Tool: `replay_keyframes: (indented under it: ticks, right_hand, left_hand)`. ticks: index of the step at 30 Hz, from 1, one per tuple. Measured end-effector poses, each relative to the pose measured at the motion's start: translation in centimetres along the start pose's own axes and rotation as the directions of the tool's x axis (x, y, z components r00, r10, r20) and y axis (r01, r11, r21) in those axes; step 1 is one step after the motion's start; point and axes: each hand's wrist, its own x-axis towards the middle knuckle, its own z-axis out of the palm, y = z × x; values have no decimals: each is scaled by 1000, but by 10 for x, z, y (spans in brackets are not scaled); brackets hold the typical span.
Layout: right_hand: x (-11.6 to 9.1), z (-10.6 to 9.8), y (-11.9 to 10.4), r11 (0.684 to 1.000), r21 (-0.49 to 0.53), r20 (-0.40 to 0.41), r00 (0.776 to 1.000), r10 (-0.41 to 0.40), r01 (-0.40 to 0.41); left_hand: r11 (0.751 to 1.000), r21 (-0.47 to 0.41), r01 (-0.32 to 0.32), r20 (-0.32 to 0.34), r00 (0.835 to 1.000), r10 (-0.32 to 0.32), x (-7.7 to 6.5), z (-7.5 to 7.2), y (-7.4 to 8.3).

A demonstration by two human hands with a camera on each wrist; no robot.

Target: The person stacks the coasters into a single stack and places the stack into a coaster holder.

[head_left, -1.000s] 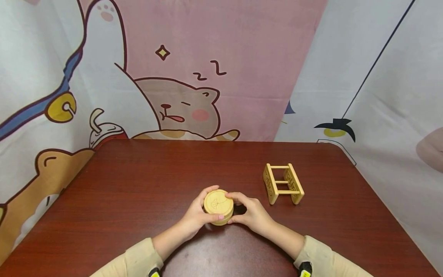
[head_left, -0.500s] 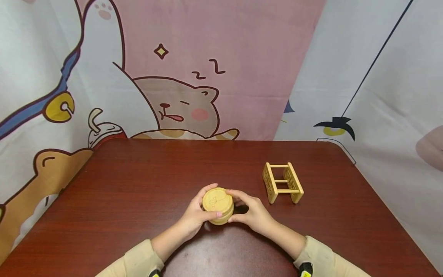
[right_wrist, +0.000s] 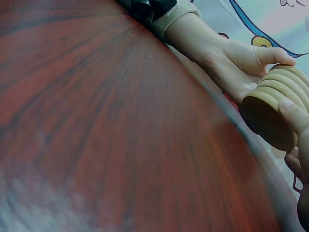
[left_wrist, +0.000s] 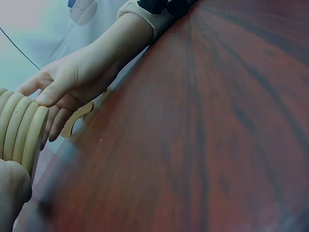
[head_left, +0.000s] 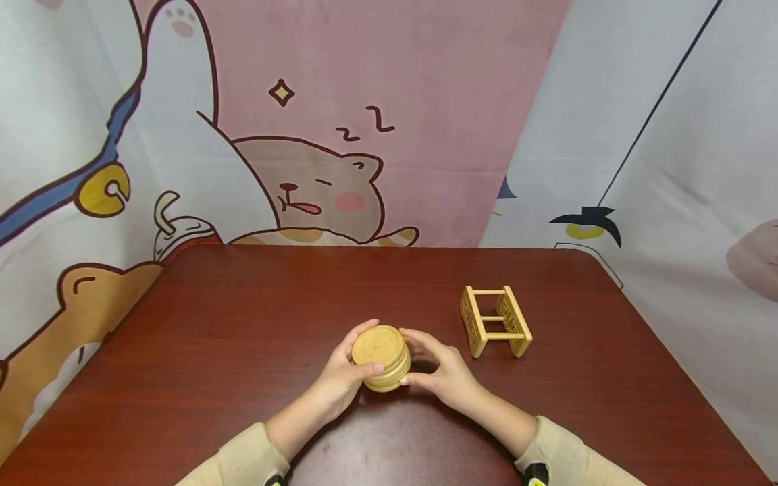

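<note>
Several round, pale wooden coasters (head_left: 378,345) form a stack held between both hands above the table. The top one bears a faint engraved drawing. My left hand (head_left: 342,378) grips the stack from the left, thumb across its near edge. On the other side my right hand (head_left: 446,373) pinches the lower coasters, thumb at the near edge and index finger at the far edge. In the left wrist view the coasters (left_wrist: 21,125) stand on edge, slightly fanned. The right wrist view shows the flat underside of the bottom coaster (right_wrist: 265,118) with the right thumb at its rim.
A small wooden rack (head_left: 495,322) with two carved side panels joined by thin bars stands right of the hands. Under everything is a reddish-brown table (head_left: 292,290). A cartoon-printed cloth (head_left: 425,135) hangs behind it.
The stack has slid out of line, its upper coasters shifting up and left with my left hand, so more edges show. My right index finger has come off the top face. The rack stays put.
</note>
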Motion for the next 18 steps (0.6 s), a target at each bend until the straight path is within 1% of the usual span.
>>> replay_keyframes:
  ticks: [7, 13, 15, 18]
  right_hand:
    - [-1, 4, -3, 1000, 14, -54, 999, 2, -1]
    - [-2, 11, -7, 998, 57, -111, 993, 34, -28]
    - [-2, 14, -8, 997, 80, -136, 990, 31, -20]
    - [-2, 18, -9, 996, 90, -181, 983, 5, 12]
  left_hand:
    - [997, -77, 3, -30, 1000, -6, 0, 2, 2]
    - [988, -156, -12, -39, 999, 5, 2, 5, 4]
    - [984, -177, -23, -40, 999, 16, 2, 7, 4]
    - [977, -208, -39, -37, 999, 31, 3, 10, 5]
